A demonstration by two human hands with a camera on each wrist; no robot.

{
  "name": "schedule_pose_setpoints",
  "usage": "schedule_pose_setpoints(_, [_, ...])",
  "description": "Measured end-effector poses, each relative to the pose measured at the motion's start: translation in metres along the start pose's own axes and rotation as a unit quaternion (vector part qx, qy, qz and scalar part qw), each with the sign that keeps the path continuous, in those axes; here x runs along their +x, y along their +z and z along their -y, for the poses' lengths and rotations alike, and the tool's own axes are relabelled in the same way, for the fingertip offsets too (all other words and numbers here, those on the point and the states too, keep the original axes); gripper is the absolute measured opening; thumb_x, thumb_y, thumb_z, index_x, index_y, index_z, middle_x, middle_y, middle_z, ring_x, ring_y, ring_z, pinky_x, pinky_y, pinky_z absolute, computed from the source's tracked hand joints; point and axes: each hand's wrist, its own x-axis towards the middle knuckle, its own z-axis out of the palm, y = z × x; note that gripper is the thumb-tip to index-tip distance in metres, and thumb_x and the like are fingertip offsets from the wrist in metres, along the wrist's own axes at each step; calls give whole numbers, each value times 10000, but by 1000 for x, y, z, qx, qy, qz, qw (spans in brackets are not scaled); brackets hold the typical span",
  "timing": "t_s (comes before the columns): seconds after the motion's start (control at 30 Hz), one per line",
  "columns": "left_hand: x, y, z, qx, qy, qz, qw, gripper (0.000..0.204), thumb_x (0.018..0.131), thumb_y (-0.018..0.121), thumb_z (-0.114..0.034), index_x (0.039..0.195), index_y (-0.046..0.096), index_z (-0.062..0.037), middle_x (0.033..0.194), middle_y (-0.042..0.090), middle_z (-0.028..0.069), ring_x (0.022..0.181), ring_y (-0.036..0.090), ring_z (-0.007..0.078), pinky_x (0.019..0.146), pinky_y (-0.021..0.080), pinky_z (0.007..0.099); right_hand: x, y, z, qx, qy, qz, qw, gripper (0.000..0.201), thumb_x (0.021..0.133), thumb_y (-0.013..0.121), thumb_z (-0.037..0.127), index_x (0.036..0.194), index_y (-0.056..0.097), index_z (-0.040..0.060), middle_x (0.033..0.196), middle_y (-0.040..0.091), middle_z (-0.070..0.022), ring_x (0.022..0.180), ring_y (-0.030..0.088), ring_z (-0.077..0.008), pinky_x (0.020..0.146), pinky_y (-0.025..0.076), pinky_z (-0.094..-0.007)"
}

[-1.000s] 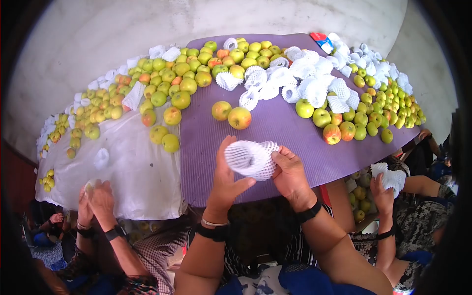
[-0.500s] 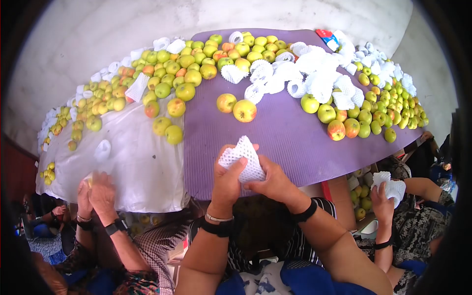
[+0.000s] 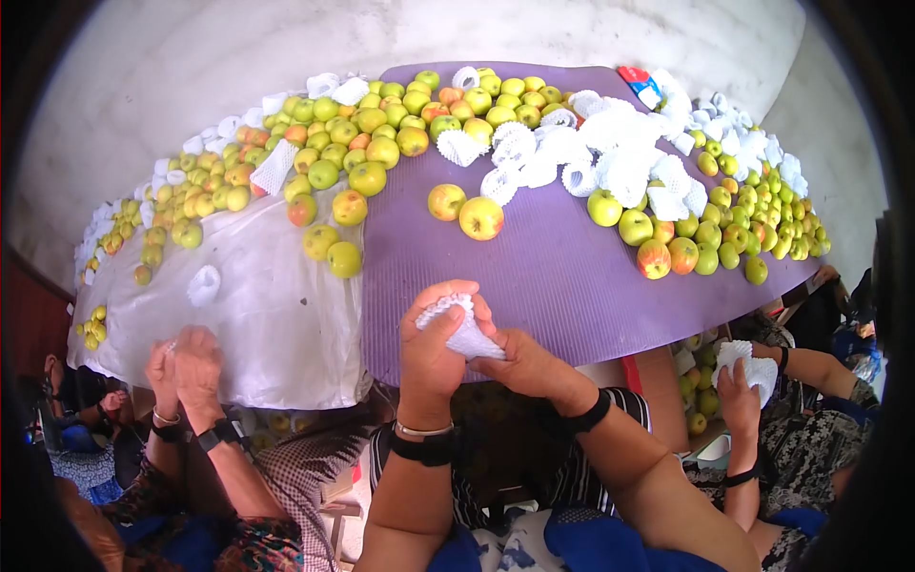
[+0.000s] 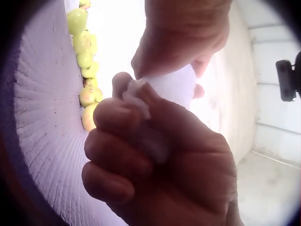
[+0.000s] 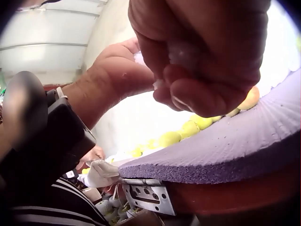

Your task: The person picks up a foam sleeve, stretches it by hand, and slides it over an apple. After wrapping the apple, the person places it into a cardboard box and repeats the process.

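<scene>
Working a white foam net [image 3: 469, 341] between both bare hands, we are apparently gathering or shaping it above the near part of the purple mat [image 3: 572, 305]; whether anything is inside, we cannot tell. Next, we are judging, the move calls for a light, steady grip that spares the soft mesh. At left, our left hand [image 3: 432, 364] is pointing up and away from us, fingers curling round the net, thumb pressing its front. At right, our right hand [image 3: 534, 364] is slanting inward, thumb and fingers pinching the net's right end.
</scene>
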Motion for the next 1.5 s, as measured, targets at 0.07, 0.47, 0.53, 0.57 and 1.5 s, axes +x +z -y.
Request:
schedule_pose_setpoints(0.07, [0,3,-4,1,5,-24,1000,228,860,519,-126,1011,514,45,720,525,93,641,498,154,655,449,308,1,7,1,-14,-38,-27,999,212,791,615,110,989,594,38,803,632,-113,756,612,-198,697,471,-309])
schedule_pose_setpoints(0.47, [-40,63,-7,241,216,81,943,430,926,474,-275,570,407,-43,520,425,49,478,407,151,476,297,286,19,8,8,-306,-207,-255,894,363,733,698,193,537,414,81,516,427,-97,451,353,-263,412,331,-343])
schedule_pose_setpoints(0.53, [-40,67,-11,240,207,102,943,459,915,486,-294,544,391,-43,505,414,49,462,397,156,465,289,286,17,8,8,-298,-213,-247,897,369,726,696,180,521,404,89,498,412,-94,429,368,-255,410,323,-363])
schedule_pose_setpoints(0.57, [-39,67,-11,211,201,77,953,469,910,493,-304,536,383,-41,500,411,48,454,391,157,463,286,286,16,9,2,-296,-231,-239,896,362,724,695,184,524,407,94,505,419,-94,433,388,-249,413,326,-362])
schedule_pose_setpoints(1.5, [-14,4,-36,291,-6,29,956,332,715,521,86,1039,553,23,940,559,56,891,529,126,795,418,260,12,-8,-21,-303,-103,-267,909,221,720,674,216,657,517,75,635,559,-165,621,556,-397,492,441,-436])
